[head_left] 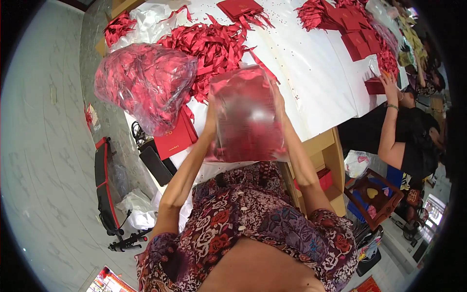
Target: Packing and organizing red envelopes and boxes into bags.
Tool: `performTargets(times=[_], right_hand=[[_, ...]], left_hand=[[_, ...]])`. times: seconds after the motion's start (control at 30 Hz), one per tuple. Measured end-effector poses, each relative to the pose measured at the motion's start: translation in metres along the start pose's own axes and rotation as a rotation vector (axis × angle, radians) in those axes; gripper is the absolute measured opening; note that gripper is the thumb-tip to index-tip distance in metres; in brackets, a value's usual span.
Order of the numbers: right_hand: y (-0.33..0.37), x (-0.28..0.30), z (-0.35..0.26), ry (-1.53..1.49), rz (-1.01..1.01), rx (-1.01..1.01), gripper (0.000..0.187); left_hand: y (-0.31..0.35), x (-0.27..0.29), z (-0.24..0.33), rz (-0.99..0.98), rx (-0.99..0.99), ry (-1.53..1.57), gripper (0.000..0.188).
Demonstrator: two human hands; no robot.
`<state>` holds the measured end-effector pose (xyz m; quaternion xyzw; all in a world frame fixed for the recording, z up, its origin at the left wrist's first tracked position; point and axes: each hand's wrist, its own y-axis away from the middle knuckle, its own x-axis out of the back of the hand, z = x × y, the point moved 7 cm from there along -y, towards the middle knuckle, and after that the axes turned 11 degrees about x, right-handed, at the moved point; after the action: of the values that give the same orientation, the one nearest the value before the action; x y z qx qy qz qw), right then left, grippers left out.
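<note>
Between my hands is a clear plastic bag (250, 117) with a stack of red things inside, held up over the table's near edge. My left hand (211, 113) grips its left side and my right hand (279, 101) its right side. The fingers are partly hidden by the bag and blurred. Just beyond lies a heap of red ribbon strips (209, 48). To the left of my left hand sits a bulging clear bag of red ribbons (143, 80). Flat red paper bags (175, 136) lie beneath it, near my left forearm.
The white-covered table (311, 92) has small dark specks scattered on it. More red bags (241, 9) lie at the back and red bundles (357, 34) at the right. A co-worker's hand (389, 85) touches red bags there. A cardboard box (331, 160) stands by my right forearm.
</note>
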<state>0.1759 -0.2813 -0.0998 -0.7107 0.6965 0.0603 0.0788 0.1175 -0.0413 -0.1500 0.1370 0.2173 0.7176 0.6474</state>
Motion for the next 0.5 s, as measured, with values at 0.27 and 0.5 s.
performTargets(times=[0.27,0.5], right_hand=[[-0.009,0.057,0.054,-0.105,0.003,-0.107,0.054],[-0.003,0.083,0.021,-0.016,0.136,-0.167,0.055]], left_hand=[[0.017,-0.022,0.065,-0.125,0.063,0.052,0.084],[0.019,-0.009,0.078,-0.173,0.038,0.121,0.079]])
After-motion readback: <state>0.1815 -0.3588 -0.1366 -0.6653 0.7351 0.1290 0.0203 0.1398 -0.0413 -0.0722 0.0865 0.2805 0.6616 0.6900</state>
